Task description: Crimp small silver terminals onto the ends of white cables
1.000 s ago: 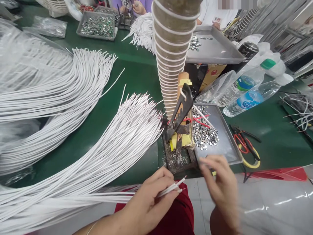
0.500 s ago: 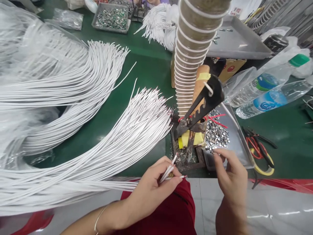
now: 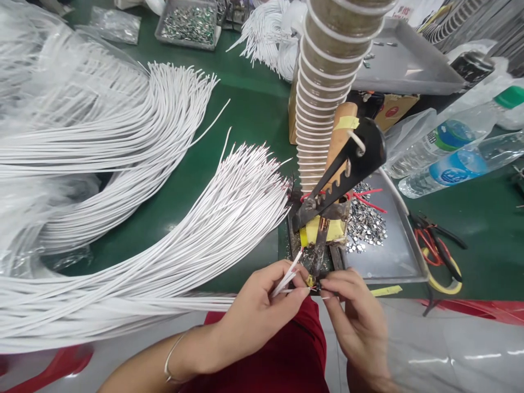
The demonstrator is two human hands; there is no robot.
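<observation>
My left hand [image 3: 262,311] is closed on a few thin white wires [image 3: 286,277], their stripped tips pointing up and right. My right hand [image 3: 352,316] pinches something tiny at the tip of one wire, right beside my left fingers. Both hands meet at the table's front edge, just below a small hand-lever crimping press [image 3: 327,218] with a black lever [image 3: 347,169] raised. A metal tray [image 3: 399,256] holding small shiny metal clips [image 3: 366,226] lies right of the press.
Large fans of white wires [image 3: 172,234] cover the green table on the left. A tall stack of paper cups [image 3: 327,93] rises behind the press. Water bottles [image 3: 454,164], pliers [image 3: 438,251] and another tray [image 3: 401,60] lie to the right. Another tray of clips [image 3: 188,24] sits at the back.
My right hand came down from the clip tray to meet my left hand at the wire tips. My left hand shifted slightly right toward the press.
</observation>
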